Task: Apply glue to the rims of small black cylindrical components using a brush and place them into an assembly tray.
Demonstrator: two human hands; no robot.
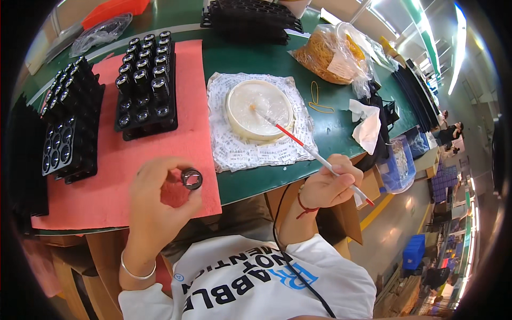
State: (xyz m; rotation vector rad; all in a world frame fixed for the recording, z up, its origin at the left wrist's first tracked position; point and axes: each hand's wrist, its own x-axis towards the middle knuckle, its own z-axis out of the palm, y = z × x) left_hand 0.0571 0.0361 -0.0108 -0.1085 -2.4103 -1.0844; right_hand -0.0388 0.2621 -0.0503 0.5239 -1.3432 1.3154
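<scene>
Between the thumb and fingers of my left hand (162,197) is a short black cylinder (192,179), its round, shiny end turned up toward me. My right hand (336,182) grips a thin paintbrush (306,147) with a white and red handle. The brush tip lies over a round, whitish shallow dish (231,114), which holds a pale, glossy substance. Under the dish is a printed white sheet (220,144). Left of it, a black tray (151,128) with several upright black cylinders (142,77) rests on a pink mat (192,106).
Another black tray (69,160) of cylinders stands at the far left. Beyond the dish are stacked black trays (250,18) and a bag of rubber bands (328,53). One loose rubber band (316,101) lies on the green table (256,186). A crumpled tissue (367,128) sits by the right edge.
</scene>
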